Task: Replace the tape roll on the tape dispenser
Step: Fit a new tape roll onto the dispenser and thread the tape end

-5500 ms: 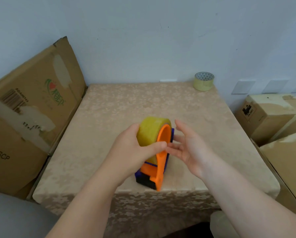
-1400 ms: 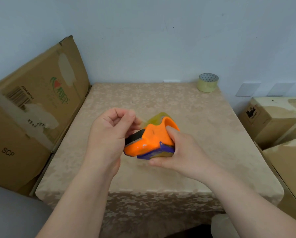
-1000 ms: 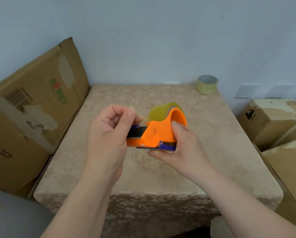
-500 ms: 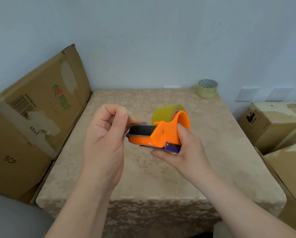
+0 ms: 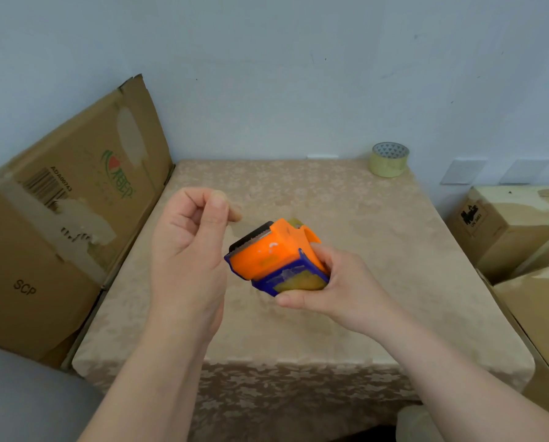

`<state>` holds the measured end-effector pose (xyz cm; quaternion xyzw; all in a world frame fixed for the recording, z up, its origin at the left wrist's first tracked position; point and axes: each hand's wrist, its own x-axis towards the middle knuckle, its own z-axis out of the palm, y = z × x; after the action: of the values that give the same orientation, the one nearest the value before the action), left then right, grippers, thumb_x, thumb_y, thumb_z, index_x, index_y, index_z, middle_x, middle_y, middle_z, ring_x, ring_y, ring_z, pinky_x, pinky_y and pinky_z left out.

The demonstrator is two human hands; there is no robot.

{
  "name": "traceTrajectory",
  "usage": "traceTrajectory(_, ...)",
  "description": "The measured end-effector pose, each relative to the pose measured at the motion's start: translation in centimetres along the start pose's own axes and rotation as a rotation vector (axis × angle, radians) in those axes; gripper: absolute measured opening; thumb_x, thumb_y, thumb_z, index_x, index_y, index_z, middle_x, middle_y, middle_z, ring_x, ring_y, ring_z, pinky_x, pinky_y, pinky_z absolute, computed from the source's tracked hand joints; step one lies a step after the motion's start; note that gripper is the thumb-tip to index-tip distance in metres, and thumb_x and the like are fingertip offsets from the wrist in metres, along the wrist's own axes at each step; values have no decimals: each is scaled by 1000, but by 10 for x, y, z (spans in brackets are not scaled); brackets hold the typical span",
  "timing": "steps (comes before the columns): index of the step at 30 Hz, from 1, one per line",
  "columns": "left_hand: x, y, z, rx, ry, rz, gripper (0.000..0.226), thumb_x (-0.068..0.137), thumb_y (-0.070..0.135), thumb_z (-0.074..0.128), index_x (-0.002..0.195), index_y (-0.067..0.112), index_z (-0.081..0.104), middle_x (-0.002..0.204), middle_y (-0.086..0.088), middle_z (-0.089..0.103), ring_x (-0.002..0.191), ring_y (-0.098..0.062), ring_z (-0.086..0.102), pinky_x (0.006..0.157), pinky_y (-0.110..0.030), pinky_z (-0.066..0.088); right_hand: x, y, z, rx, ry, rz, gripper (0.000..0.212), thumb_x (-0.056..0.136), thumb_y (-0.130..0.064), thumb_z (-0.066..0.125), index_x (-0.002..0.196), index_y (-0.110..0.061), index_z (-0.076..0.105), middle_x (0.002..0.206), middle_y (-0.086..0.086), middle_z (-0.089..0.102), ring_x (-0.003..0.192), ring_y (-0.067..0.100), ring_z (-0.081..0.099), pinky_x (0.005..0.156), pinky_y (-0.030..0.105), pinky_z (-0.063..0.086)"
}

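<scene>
My right hand (image 5: pixel 340 288) grips the orange and blue tape dispenser (image 5: pixel 267 256) in the air over the table, tilted so its serrated blade points up and to the left. A yellowish tape roll (image 5: pixel 298 282) sits inside it, showing through the blue frame. My left hand (image 5: pixel 190 250) hovers just left of the blade, thumb and fingers pinched together on what looks like a thin clear tape end (image 5: pixel 239 226) stretched from the blade. A second, paler tape roll (image 5: pixel 388 161) stands at the table's far right corner.
The table (image 5: pixel 378 250) carries a beige patterned cloth and stands against a pale wall. A large flattened cardboard box (image 5: pixel 59 234) leans at its left side. Several cardboard boxes (image 5: pixel 506 228) are stacked to the right.
My right hand picked the dispenser up off the table and has now turned it so the underside faces me. My left hand stays pinched by the blade, slightly higher.
</scene>
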<state>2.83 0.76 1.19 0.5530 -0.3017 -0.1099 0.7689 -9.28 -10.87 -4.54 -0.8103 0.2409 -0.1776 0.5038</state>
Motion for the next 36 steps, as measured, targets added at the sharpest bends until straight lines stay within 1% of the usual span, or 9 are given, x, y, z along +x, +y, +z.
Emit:
traceTrajectory(9, -1, 3, 2, -20, 74, -39, 24, 93, 15, 46, 71, 20, 55, 60, 11, 59, 67, -7, 57, 79, -29, 50, -1, -4, -3, 4, -26, 24, 58, 46, -52, 80, 93, -20, 68, 87, 5, 74, 80, 20, 71, 74, 48, 56)
traceTrajectory(13, 0, 0, 0, 33, 67, -53, 22, 91, 20, 49, 71, 25, 56, 62, 12, 62, 72, -10, 58, 78, -31, 49, 1, -1, -1, 11, 16, 34, 63, 44, -53, 81, 92, -14, 65, 87, 14, 71, 78, 30, 69, 69, 52, 56)
traceTrajectory(19, 4, -8, 0, 83, -7, -153, 14, 81, 9, 61, 77, 22, 57, 76, 2, 61, 75, -11, 57, 76, -28, 47, -1, -2, -4, -3, 112, 50, 44, 52, -53, 79, 85, -27, 65, 72, -11, 69, 63, 4, 64, 54, 22, 49)
traceTrajectory(24, 1, -5, 4, 148, 47, -83, 19, 83, 3, 60, 77, 21, 58, 76, 2, 61, 69, -5, 57, 65, -15, 47, -2, -7, -7, -14, 96, 48, 29, 62, -48, 81, 80, -35, 64, 69, -25, 66, 61, -2, 63, 51, 11, 42)
traceTrajectory(26, 1, -2, 4, 125, 76, -76, 19, 82, 2, 61, 76, 20, 59, 72, 4, 62, 67, -4, 59, 65, -15, 48, -3, -8, -8, -20, 91, 36, 33, 58, -52, 81, 78, -35, 62, 69, -22, 67, 62, -1, 62, 51, 12, 42)
traceTrajectory(29, 3, -1, -3, 23, 75, -131, 18, 82, 3, 60, 76, 20, 60, 64, 7, 65, 65, -7, 61, 71, -23, 51, -2, -9, -6, -108, 105, 2, 52, 45, -65, 73, 77, -26, 61, 69, -5, 66, 62, 8, 61, 55, 26, 46)
traceTrajectory(31, 3, 0, -5, -10, 52, -146, 17, 82, 3, 61, 76, 19, 60, 66, 6, 65, 66, -10, 60, 73, -26, 51, -2, -10, -5, -94, 103, 8, 51, 44, -66, 71, 76, -28, 61, 68, -10, 66, 60, 5, 61, 53, 22, 45)
traceTrajectory(34, 0, 0, -2, 109, 60, -64, 21, 81, 4, 63, 74, 24, 60, 68, 8, 63, 68, -8, 59, 68, -20, 49, -2, -10, -4, -32, 76, 36, 37, 49, -57, 79, 73, -36, 61, 65, -25, 65, 59, -2, 61, 50, 11, 41)
traceTrajectory(36, -2, 1, -2, 306, 21, 60, 24, 80, 8, 65, 71, 30, 61, 67, 16, 65, 68, 0, 59, 65, -13, 46, -1, -10, -3, -4, 82, 57, 33, 53, -53, 80, 74, -33, 63, 63, -24, 65, 56, -3, 61, 48, 11, 41)
